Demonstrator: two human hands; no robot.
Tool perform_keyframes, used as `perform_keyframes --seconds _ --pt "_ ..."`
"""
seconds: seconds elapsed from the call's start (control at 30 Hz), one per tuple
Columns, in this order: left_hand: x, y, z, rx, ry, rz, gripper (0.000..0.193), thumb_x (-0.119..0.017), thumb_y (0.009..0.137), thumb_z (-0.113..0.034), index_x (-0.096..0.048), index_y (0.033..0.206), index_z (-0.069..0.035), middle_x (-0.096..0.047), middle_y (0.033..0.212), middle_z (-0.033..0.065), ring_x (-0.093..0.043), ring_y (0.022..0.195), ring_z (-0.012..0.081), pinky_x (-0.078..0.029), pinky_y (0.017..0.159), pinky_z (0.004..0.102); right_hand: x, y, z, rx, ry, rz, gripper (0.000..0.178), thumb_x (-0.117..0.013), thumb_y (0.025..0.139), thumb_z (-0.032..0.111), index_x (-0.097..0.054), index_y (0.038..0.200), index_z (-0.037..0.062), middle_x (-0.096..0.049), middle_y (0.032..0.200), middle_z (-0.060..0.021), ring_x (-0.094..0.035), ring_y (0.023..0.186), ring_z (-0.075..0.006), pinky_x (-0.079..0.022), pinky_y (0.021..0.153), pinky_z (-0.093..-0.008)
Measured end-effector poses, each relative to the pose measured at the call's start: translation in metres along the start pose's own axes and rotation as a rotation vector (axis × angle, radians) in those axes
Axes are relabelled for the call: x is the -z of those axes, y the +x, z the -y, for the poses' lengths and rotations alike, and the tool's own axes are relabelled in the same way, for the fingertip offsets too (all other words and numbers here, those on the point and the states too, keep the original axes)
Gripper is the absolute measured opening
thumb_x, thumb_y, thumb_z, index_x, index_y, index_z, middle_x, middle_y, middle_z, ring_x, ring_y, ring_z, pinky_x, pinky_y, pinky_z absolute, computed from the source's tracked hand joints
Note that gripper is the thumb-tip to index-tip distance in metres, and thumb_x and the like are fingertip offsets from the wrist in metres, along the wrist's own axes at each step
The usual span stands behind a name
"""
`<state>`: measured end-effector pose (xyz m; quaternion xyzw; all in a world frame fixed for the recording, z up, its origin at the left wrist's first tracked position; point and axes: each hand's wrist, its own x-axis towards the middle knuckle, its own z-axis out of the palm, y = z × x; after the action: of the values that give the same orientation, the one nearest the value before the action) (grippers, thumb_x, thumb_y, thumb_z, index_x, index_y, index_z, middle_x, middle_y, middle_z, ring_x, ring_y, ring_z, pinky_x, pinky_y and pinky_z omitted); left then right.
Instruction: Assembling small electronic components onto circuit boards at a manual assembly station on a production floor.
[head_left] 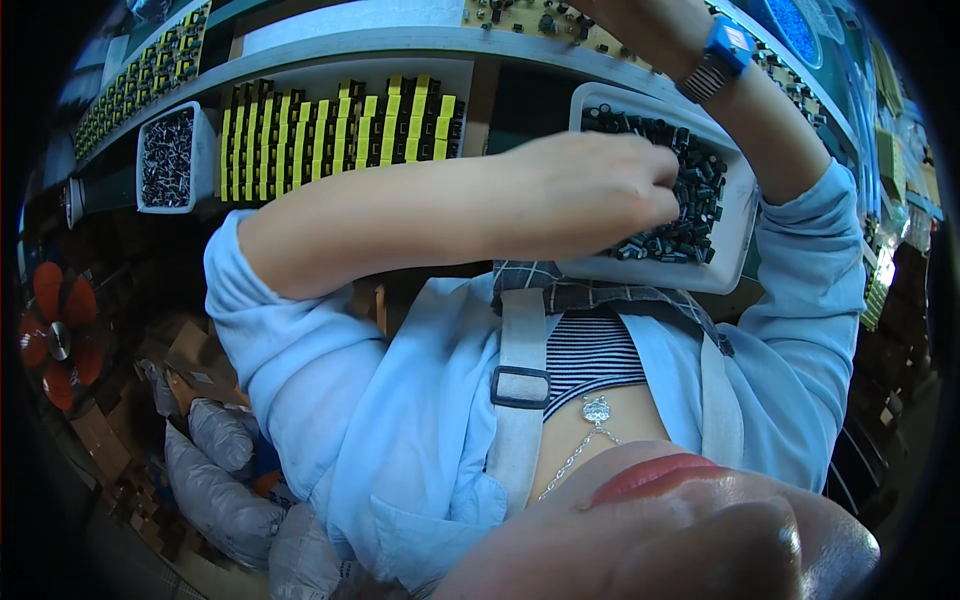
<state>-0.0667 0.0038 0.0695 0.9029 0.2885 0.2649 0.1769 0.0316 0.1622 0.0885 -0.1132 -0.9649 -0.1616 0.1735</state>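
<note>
My left hand reaches across from the left, over a whitish plastic tray. Its fingers are curled and pressed together; whatever they hold, if anything, is hidden. A heap of small black cylindrical parts, which look like capacitors, fills the tray. My right hand is stretched forward at the top edge, its fingers cut off by the frame. A watch with a blue case is on that wrist. Nearest to it is a tan circuit board carrying small dark components, lying past the metal rail.
Rows of yellow-and-black components lie left of the tray. Beside them is a white tub of small leaded parts. More boards line the far left. A blue-filled bowl sits far right. An orange fan and grey sacks are lower left.
</note>
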Motion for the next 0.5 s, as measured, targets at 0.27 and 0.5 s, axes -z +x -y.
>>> perform_keyframes --seconds 0.27,0.5 --pt "0.095 -0.012 0.073 0.591 -0.303 -0.449 0.014 -0.068 0.086 -0.008 -0.069 0.089 0.005 -0.07 0.082 0.0094 -0.064 0.069 0.0151 -0.051 0.063 0.0293 0.06 -0.098 0.036 -0.045 0.575 0.465 0.019 -0.07 0.082 0.013 -0.065 0.099 0.0081 -0.061 0.085 -0.0078 -0.062 0.076 -0.0246 -0.051 0.066 -0.035" --pt "0.102 0.016 0.109 0.713 -0.119 -0.192 0.021 -0.066 0.088 -0.01 -0.07 0.099 0.007 -0.068 0.074 0.0074 -0.059 0.063 0.0097 -0.046 0.056 0.0268 0.052 -0.142 0.072 -0.07 0.678 0.554 0.023 -0.072 0.078 0.014 -0.066 0.099 0.0075 -0.061 0.09 -0.0071 -0.061 0.087 -0.0262 -0.049 0.075 -0.0378"
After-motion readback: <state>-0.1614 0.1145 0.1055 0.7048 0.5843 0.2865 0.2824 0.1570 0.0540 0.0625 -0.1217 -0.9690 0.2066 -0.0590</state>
